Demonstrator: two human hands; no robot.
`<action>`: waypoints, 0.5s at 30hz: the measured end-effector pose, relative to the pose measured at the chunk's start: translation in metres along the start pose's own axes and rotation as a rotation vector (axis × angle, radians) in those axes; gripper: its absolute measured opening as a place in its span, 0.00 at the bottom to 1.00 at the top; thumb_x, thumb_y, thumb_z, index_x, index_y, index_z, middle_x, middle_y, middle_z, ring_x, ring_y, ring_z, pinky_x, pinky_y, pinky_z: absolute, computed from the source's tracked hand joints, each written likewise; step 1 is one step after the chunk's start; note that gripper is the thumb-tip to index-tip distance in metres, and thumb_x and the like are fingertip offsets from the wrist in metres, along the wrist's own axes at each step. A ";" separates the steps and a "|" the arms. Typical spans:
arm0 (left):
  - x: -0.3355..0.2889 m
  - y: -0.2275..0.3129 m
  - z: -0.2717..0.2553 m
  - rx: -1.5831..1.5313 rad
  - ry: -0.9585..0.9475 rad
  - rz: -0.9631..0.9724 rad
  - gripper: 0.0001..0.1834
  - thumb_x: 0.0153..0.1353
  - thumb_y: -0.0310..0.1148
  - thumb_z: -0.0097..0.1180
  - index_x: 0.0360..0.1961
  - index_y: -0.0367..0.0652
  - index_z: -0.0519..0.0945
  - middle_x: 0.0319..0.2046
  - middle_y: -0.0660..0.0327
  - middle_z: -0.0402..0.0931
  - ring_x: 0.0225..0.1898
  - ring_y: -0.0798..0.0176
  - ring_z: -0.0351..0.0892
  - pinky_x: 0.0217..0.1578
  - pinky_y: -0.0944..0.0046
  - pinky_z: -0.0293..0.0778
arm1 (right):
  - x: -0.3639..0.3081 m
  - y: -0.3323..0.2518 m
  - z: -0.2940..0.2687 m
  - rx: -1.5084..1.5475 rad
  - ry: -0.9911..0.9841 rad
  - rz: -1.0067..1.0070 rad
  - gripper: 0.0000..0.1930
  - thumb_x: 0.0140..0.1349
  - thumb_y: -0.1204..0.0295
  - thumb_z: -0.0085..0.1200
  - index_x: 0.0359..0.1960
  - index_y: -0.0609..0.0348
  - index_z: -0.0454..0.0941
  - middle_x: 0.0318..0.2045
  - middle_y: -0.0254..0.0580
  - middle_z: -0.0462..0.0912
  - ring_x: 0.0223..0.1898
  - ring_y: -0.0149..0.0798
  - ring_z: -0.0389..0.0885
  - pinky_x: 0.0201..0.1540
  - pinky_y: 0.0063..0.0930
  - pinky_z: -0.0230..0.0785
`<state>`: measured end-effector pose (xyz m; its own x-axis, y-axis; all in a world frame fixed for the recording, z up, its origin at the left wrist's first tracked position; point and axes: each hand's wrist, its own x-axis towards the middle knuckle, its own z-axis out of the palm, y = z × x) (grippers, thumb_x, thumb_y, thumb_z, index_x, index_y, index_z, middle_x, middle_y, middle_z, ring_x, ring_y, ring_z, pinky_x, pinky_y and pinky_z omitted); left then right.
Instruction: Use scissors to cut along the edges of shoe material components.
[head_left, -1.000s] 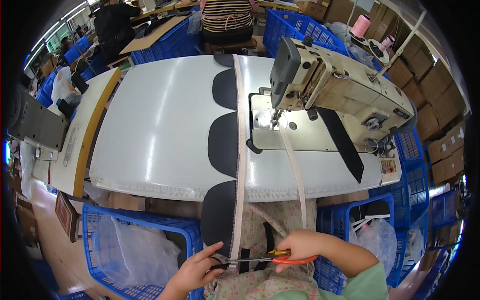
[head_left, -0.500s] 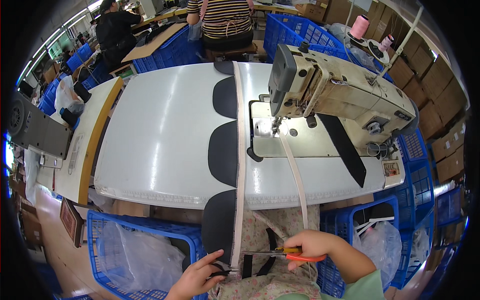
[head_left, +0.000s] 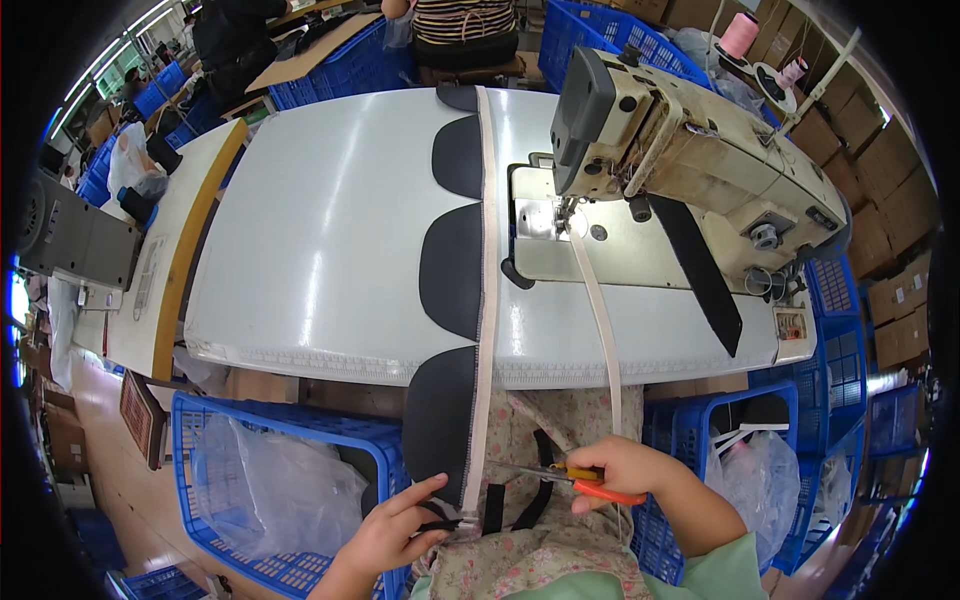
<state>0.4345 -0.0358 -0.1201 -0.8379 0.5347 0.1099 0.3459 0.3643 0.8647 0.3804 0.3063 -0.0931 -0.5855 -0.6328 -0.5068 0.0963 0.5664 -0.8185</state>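
A long pale band [head_left: 487,230] runs down across the table and over its near edge, with several rounded black flaps [head_left: 450,258] stitched along its left side. My left hand [head_left: 400,530] is closed at the lower end, pinching the lowest black flap [head_left: 440,425] beside the band. My right hand [head_left: 625,472] grips scissors [head_left: 590,482] with orange and yellow handles. Their blades point left, tips at the band's right edge above my lap. A narrow pale tape [head_left: 597,310] hangs from the sewing machine [head_left: 690,150] down to near my right hand.
Blue crates with clear plastic bags stand left [head_left: 290,410] and right [head_left: 720,395] below the white table [head_left: 300,230]. A black strip [head_left: 700,280] lies by the machine. Thread cones [head_left: 738,36] stand behind it. Another machine [head_left: 75,240] is at far left; two people sit beyond.
The whole view has tilted, so the table and machine appear higher. The scissors' blades, level before, now slant up toward the band. My left hand keeps its hold at the band's lower end.
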 end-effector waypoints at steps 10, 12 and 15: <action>-0.002 0.001 -0.001 -0.071 -0.003 -0.023 0.11 0.49 0.29 0.67 0.28 0.35 0.77 0.57 0.42 0.68 0.47 0.47 0.78 0.43 0.59 0.76 | 0.000 0.006 0.005 0.079 0.067 -0.047 0.25 0.49 0.51 0.67 0.30 0.61 0.74 0.19 0.39 0.70 0.23 0.34 0.68 0.27 0.29 0.63; -0.002 0.001 -0.001 -0.097 -0.015 -0.045 0.11 0.50 0.28 0.67 0.28 0.35 0.77 0.57 0.40 0.68 0.50 0.46 0.77 0.48 0.58 0.75 | 0.001 0.006 0.005 0.079 0.103 -0.060 0.23 0.50 0.53 0.67 0.30 0.61 0.73 0.19 0.38 0.69 0.23 0.33 0.66 0.27 0.28 0.62; -0.002 0.001 -0.001 -0.094 -0.012 -0.034 0.11 0.50 0.28 0.67 0.29 0.35 0.77 0.57 0.40 0.68 0.51 0.45 0.76 0.48 0.57 0.75 | 0.003 0.007 0.005 0.084 0.091 -0.003 0.22 0.46 0.59 0.72 0.29 0.61 0.73 0.21 0.36 0.75 0.25 0.30 0.71 0.30 0.27 0.66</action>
<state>0.4359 -0.0370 -0.1184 -0.8428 0.5330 0.0745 0.2763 0.3097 0.9098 0.3838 0.3060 -0.1017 -0.6562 -0.5817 -0.4807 0.1595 0.5157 -0.8418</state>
